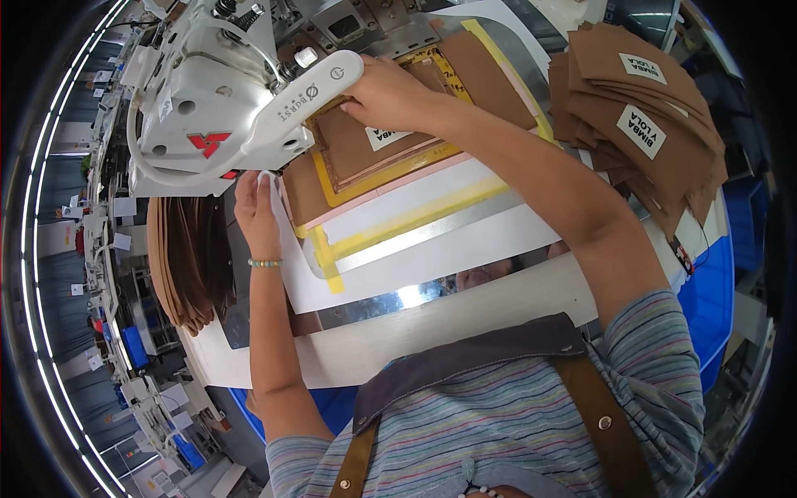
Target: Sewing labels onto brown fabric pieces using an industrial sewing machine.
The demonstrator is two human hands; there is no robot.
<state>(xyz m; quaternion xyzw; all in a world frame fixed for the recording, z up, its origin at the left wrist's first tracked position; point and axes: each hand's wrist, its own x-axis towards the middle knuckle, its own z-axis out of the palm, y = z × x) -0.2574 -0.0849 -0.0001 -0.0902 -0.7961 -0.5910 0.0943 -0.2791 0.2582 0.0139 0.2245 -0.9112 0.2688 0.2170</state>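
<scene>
A white sewing machine [199,108] stands at the upper left, its rounded arm reaching over the work. Under it lies a brown panel [490,79] in a yellow-edged template frame [390,183], with a white label [386,137] partly showing in the middle. My left hand [257,212] is beside the machine's lower edge, fingers closed on the edge of a white sheet [365,286]. My right hand [394,95] reaches across the template's far side. Its thumb shows near the brown panel; the other fingers are mostly hidden behind the machine arm.
Brown pieces with white labels [639,124] are heaped at the right. Another brown stack [187,257] stands at the left by a dark plate. Strips of yellow tape [432,220] cross the sheet. A blue bin [710,290] is below the table's right edge.
</scene>
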